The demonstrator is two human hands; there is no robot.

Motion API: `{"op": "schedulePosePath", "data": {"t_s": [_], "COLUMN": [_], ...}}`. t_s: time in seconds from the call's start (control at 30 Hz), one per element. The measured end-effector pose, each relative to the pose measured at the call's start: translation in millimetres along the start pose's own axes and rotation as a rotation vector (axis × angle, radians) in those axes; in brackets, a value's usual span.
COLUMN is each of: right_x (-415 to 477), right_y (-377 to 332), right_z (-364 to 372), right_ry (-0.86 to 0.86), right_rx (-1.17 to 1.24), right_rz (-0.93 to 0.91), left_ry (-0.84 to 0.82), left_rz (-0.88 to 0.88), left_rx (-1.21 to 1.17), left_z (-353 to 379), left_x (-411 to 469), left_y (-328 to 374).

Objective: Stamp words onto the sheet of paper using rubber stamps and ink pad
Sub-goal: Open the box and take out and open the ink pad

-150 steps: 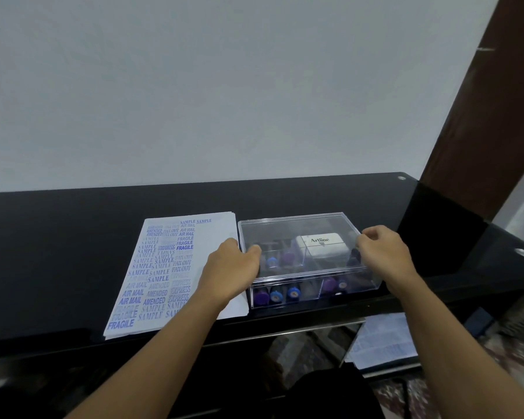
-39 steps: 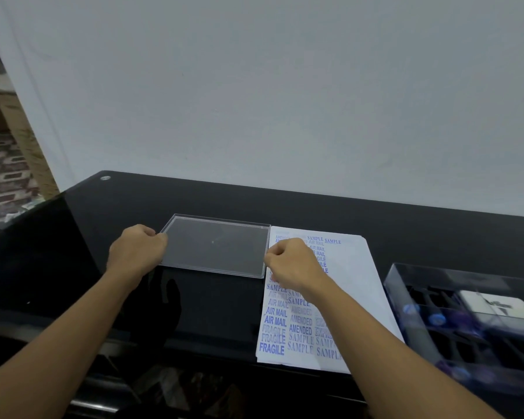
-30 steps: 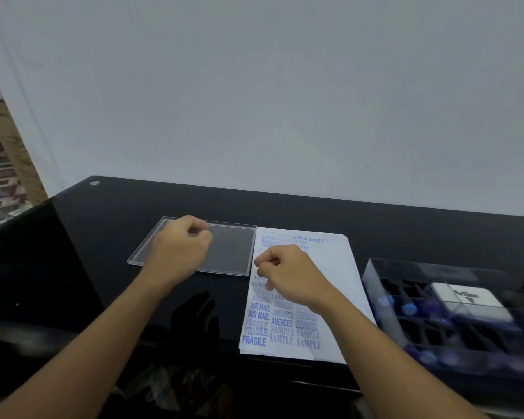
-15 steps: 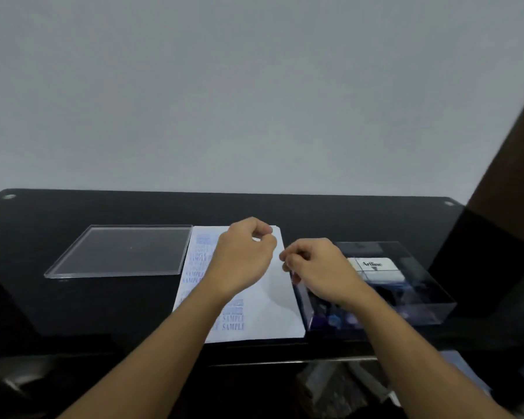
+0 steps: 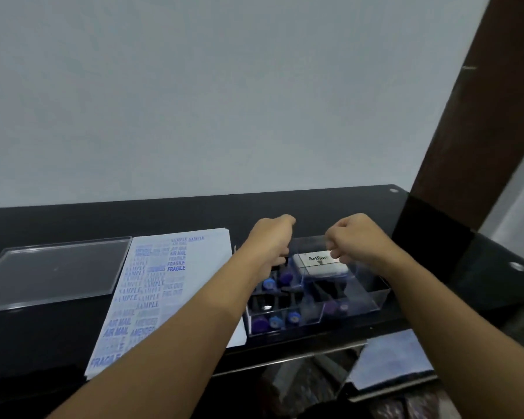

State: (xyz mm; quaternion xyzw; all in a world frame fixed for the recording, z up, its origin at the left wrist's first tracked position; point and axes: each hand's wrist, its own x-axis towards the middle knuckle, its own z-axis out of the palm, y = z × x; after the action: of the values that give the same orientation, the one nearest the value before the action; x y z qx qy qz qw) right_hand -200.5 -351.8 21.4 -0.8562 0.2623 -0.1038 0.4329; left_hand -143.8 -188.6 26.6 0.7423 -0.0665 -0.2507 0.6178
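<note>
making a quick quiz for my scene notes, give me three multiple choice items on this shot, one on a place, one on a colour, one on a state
1. Where is the flat clear plastic lid? A on the floor; B on the black glossy table, left of the white sheet of paper; C under that sheet.
2. What colour are the words stamped on the sheet? A red; B green; C blue.
3. The clear plastic compartment box is: A open on top; B lidded; C tipped over.

Answers: 1 B, the lid lies flat beside the sheet's left edge. 2 C, "SAMPLE" and "FRAGILE" read blue. 3 A, its compartments and white ink pad show uncovered.
</note>
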Motion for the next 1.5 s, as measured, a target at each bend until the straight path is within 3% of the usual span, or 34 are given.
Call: {"op": "schedulePosePath", "data": {"t_s": [0.23, 0.47, 0.63, 0.9, 1.3, 1.5], "right_x": [27, 36, 33, 32, 37, 56], "right_y": [4, -21, -33, -35, -35, -32], "right_z": [-10, -2, 5, 9, 7, -5], "right_ry": [0.010, -0.286, -0.363, -0.258, -0.200, -0.040], "right_rx": [-0.034, -0.249, -0.360, -0.446, -0.550, -0.350], "right_rz": [0.165, 0.278, 0.310, 0.217, 0.245, 0.246], "left_ry": [-0.201, -0.142, -0.149, -0.158, -0.172, -0.184], "left_rz": [-0.224, -0.262, -0.264, -0.271, -0.263, -0.266], "left_rx": [-0.367, -0.428, -0.410, -0.434, -0.464, -0.494], "left_z": [32, 57, 60, 54, 49, 45], "left_x": [21, 45, 46, 51, 42, 37], "left_y": [10, 10, 15, 9, 10, 16]}}
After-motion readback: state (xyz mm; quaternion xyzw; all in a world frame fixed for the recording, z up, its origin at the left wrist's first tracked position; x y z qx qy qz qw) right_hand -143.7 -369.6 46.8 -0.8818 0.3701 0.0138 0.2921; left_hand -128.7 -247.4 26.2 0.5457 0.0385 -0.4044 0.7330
